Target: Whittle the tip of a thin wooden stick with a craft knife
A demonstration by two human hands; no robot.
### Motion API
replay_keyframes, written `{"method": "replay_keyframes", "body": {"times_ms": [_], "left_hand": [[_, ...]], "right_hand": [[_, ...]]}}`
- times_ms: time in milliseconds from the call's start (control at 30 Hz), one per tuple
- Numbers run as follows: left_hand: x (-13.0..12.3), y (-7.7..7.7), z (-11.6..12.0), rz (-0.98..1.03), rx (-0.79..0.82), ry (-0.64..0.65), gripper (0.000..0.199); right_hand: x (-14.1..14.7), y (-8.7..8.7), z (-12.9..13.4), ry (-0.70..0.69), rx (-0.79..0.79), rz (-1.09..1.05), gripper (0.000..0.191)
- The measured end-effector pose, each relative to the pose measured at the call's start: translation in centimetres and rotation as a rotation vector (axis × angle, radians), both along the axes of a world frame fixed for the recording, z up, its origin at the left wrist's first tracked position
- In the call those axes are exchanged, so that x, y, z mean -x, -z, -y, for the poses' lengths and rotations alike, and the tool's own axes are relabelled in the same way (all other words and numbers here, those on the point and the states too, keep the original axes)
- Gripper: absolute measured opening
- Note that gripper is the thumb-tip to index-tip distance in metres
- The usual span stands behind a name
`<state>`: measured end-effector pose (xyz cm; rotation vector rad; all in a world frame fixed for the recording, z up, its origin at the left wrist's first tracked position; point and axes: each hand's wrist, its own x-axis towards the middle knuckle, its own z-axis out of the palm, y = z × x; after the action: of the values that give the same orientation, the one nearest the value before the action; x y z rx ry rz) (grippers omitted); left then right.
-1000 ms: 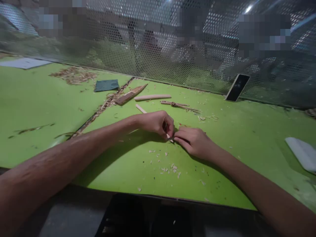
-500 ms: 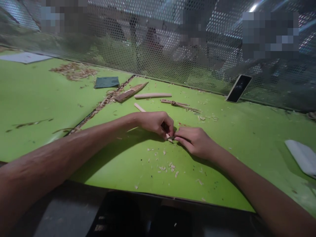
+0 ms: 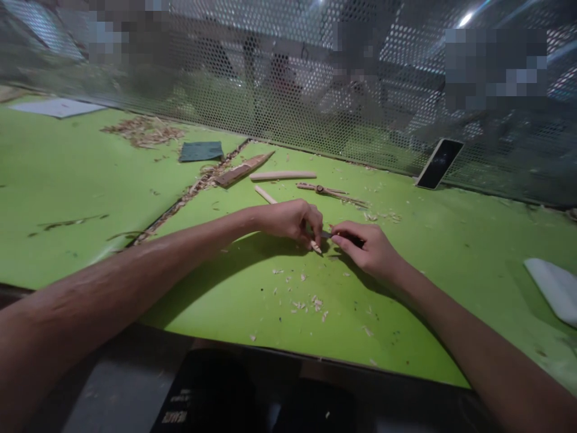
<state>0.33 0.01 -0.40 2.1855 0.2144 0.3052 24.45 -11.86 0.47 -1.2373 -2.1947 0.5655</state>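
Note:
My left hand is closed around a thin pale wooden stick. One end of the stick sticks out behind the hand, and its whittled, pointed tip shows below my fingers. My right hand grips a small dark carving knife, its blade pointing left towards the left fingers; most of the handle is hidden in the palm. Pale shavings lie scattered on the green table under both hands.
Behind the hands lie a smooth pale stick, a brown wooden blade-like piece and wooden dividers. A dark green sheet is farther left. A phone leans on the perforated screen. A white object lies at right.
The right hand and knife have moved slightly up and away from the stick's tip, which now shows more clearly. The whole view has shifted a little.

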Motion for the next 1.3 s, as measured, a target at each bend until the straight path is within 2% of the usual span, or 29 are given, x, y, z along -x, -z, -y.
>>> {"method": "replay_keyframes", "body": {"times_ms": [167,367,700,1000,1300], "left_hand": [[0.1,-0.6,0.2,-0.067,0.015,0.091,0.008],[0.2,-1.0,-0.1,-0.086,0.009,0.107,0.012],[0.2,-0.8,-0.5,-0.077,0.034,0.135,0.012],[0.0,-0.6,-0.7,-0.064,0.039,0.148,0.014],[0.2,-0.5,-0.9,-0.076,0.046,0.129,0.012]], "right_hand": [[0.1,-0.2,0.1,-0.084,0.039,0.124,0.019],[0.6,0.4,0.0,-0.13,-0.015,0.266,0.021],[0.7,0.9,0.3,-0.147,-0.195,0.279,0.021],[1.1,1.2,0.4,-0.211,-0.491,0.412,0.021],[1.4,1.1,0.5,-0.216,-0.573,0.455,0.023]]}}
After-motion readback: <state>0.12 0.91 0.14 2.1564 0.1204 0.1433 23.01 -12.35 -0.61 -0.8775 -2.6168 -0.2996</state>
